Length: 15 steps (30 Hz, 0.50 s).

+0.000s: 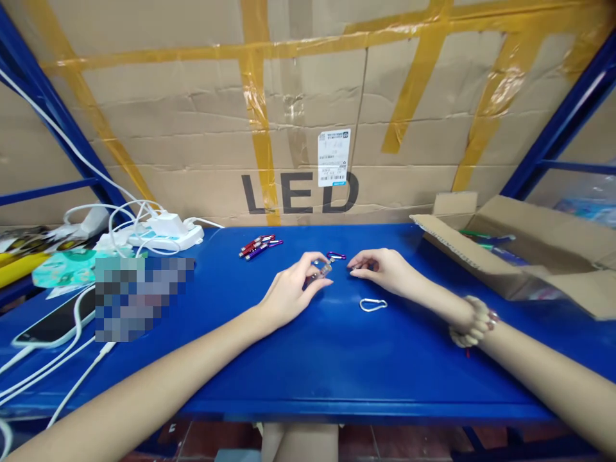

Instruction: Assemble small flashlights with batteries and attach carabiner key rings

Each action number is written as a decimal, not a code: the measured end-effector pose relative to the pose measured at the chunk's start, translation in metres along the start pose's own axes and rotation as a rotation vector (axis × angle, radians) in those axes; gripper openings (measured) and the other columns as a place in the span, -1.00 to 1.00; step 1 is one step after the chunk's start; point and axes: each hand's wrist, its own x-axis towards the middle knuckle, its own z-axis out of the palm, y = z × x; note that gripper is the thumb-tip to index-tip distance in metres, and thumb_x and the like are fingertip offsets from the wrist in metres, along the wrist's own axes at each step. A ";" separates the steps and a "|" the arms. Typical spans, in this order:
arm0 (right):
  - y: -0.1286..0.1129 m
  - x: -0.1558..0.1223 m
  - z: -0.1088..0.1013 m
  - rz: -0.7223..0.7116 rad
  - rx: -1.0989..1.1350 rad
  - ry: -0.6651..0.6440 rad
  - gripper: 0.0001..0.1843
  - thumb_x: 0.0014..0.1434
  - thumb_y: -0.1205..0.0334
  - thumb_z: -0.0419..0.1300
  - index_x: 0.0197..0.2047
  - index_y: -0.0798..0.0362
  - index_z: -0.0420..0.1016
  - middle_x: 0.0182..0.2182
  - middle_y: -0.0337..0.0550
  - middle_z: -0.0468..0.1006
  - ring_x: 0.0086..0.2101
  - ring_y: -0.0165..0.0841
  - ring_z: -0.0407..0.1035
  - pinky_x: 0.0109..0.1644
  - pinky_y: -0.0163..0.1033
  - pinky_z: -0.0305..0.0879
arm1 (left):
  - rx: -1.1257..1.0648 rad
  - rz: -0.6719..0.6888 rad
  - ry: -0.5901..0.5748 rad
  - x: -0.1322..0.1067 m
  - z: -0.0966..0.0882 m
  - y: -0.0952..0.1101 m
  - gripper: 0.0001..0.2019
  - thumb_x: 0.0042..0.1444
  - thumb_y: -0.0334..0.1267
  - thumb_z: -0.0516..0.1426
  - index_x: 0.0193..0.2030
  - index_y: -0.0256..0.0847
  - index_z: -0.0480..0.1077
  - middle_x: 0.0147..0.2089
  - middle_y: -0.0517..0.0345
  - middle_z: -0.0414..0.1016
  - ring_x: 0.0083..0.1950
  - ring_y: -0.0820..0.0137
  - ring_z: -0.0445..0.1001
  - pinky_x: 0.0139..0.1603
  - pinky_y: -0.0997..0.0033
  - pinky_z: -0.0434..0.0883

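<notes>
Your left hand (287,289) pinches a clear piece (321,272); your right hand (385,269) grips a small dark part (353,267), which a loose pinch might drop.

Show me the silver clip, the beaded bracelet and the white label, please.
Silver clip (373,310): head view, on its lower bar.
Beaded bracelet (474,323): head view, on its beads.
White label (333,158): head view, near its middle.

Beyond the left hand (289,289) and right hand (385,269), "LED" (285,192) is printed in 3 black capitals on the cardboard (192,141). On 1 white label (333,158) stuck there, the print is too small to be read.
</notes>
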 end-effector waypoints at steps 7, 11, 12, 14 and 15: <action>-0.014 -0.003 -0.002 0.011 0.239 0.224 -0.71 -0.08 0.05 0.27 -0.35 0.09 0.49 -0.45 -0.17 0.55 -0.45 -0.40 0.40 -0.41 -0.32 0.29 | 0.037 0.036 -0.018 0.001 0.003 0.001 -0.87 0.21 -0.22 0.00 -0.13 -0.12 0.26 -0.20 0.19 0.48 -0.20 0.39 0.47 -0.17 0.43 0.37; -0.027 -0.009 0.002 0.036 0.457 0.223 -0.69 -0.23 0.08 0.36 -0.45 0.11 0.48 -0.50 -0.15 0.57 -0.46 -0.35 0.45 -0.34 -0.27 0.38 | 0.094 0.089 -0.027 0.001 0.002 0.001 -0.84 0.22 -0.25 -0.02 -0.12 -0.14 0.32 -0.19 0.14 0.48 -0.15 0.34 0.45 -0.10 0.37 0.37; -0.030 -0.011 0.003 0.049 0.501 0.230 -0.69 -0.26 0.09 0.37 -0.47 0.12 0.49 -0.51 -0.15 0.57 -0.46 -0.33 0.46 -0.34 -0.25 0.40 | 0.103 0.098 -0.025 0.002 0.002 0.001 -0.83 0.22 -0.26 -0.03 -0.12 -0.15 0.33 -0.18 0.13 0.49 -0.12 0.33 0.44 -0.07 0.34 0.36; -0.035 -0.015 0.005 0.067 0.553 0.256 -0.71 -0.29 0.11 0.38 -0.51 0.12 0.49 -0.53 -0.14 0.58 -0.47 -0.30 0.47 -0.36 -0.25 0.41 | 0.106 0.109 -0.032 0.002 0.001 0.002 -0.81 0.24 -0.27 -0.06 -0.12 -0.17 0.34 -0.15 0.11 0.49 -0.07 0.31 0.42 -0.02 0.31 0.34; -0.037 -0.017 0.005 0.072 0.565 0.268 -0.73 -0.27 0.12 0.38 -0.53 0.12 0.50 -0.53 -0.14 0.58 -0.47 -0.29 0.48 -0.37 -0.26 0.41 | 0.100 0.111 -0.039 0.002 0.000 0.003 -0.80 0.24 -0.28 -0.07 -0.11 -0.18 0.34 -0.14 0.11 0.49 -0.07 0.31 0.41 -0.01 0.31 0.33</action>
